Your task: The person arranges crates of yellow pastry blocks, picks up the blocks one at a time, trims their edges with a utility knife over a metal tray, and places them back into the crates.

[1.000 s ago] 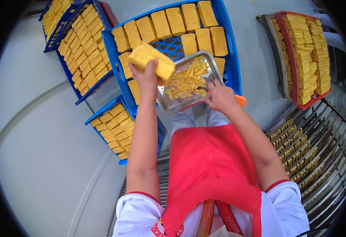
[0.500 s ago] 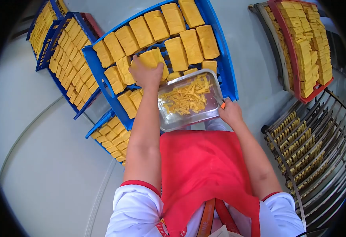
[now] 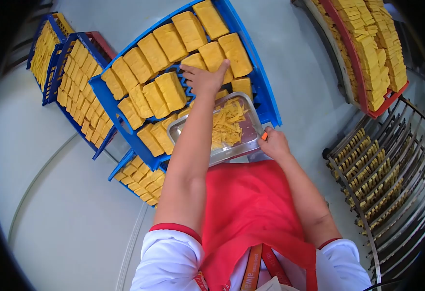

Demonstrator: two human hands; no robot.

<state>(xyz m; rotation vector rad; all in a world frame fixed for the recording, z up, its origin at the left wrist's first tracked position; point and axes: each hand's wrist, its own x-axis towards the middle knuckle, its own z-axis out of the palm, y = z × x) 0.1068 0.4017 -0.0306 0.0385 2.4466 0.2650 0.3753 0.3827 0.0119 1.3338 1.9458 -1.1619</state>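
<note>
My left hand (image 3: 205, 80) reaches into a blue crate (image 3: 274, 110) holding rows of yellow, loaf-like blocks (image 3: 169, 42). Its fingers are spread over the edge of a block in the second row (image 3: 213, 57), with the thumb on or just above that block; I cannot tell if they touch. My right hand (image 3: 274, 143) is closed round a small knife (image 3: 265, 136), of which an orange part of the handle shows. Beside that hand a metal tray (image 3: 223, 154) with yellow shavings (image 3: 229, 123) rests at the crate's near side, partly hidden by my left forearm.
At left stand more blue crates (image 3: 57, 72) filled with smaller yellow pieces. Another blue crate (image 3: 125, 162) sits lower, below the main one. To the right are a red crate (image 3: 350, 53) of stacked slices and a metal rack (image 3: 367, 233) holding rows of pieces.
My left hand has left the block it held, which now stands beside the others in the middle row, and has moved right and up. My right hand and the tray have shifted slightly left.
</note>
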